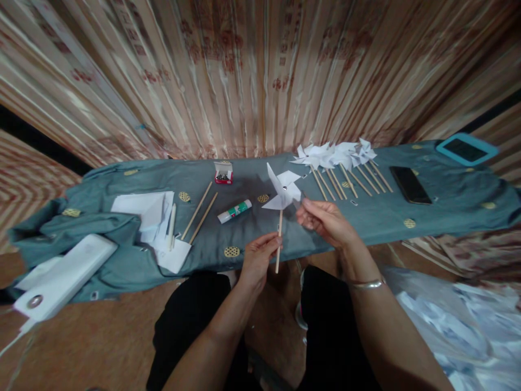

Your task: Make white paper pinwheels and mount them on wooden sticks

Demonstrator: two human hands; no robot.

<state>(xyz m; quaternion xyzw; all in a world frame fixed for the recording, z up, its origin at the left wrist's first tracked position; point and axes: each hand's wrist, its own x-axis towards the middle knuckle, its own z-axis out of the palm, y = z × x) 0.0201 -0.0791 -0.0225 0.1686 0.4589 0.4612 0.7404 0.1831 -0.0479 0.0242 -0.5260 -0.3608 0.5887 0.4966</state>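
Observation:
A white paper pinwheel point(284, 190) with a shiny pin head at its centre stands upright on a thin wooden stick point(279, 231). My left hand point(260, 255) pinches this stick towards its lower end. Close by the right-hand blade is my right hand point(321, 217), thumb and fingers drawn together; whether they grip the blade's edge or only come near it, I cannot tell. A glue stick point(235, 211) lies left of the pinwheel, and two loose wooden sticks point(197, 210) rest farther left. Behind the glue stick sits a small open red-and-white box point(223, 172) of metal pins.
Several finished pinwheels point(337, 156) lie in a row at the back right, beside a black phone point(410, 184) and a blue-framed tablet point(467, 149). White paper sheets point(157, 212) and a white power bank point(65, 277) are at left. Plastic-wrapped paper point(456, 326) lies low right.

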